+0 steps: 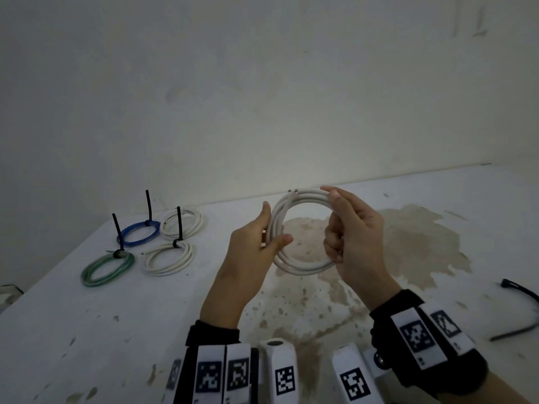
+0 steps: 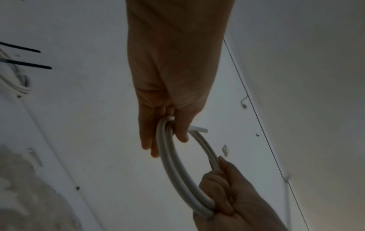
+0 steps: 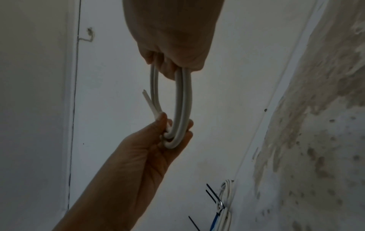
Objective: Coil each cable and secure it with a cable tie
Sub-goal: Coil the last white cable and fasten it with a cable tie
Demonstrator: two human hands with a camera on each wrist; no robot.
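We are gripping a white coil with left hand and right hand; four coils far left are already tied, one tie waiting right.

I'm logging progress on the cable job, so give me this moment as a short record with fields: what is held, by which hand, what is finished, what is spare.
held: white cable coil, off the table
left hand: pinches the coil's left side
right hand: grips the coil's right side
tie on held coil: none visible
finished: blue coil, green coil, two white coils, each with a black tie
spare: loose black cable tie, at right
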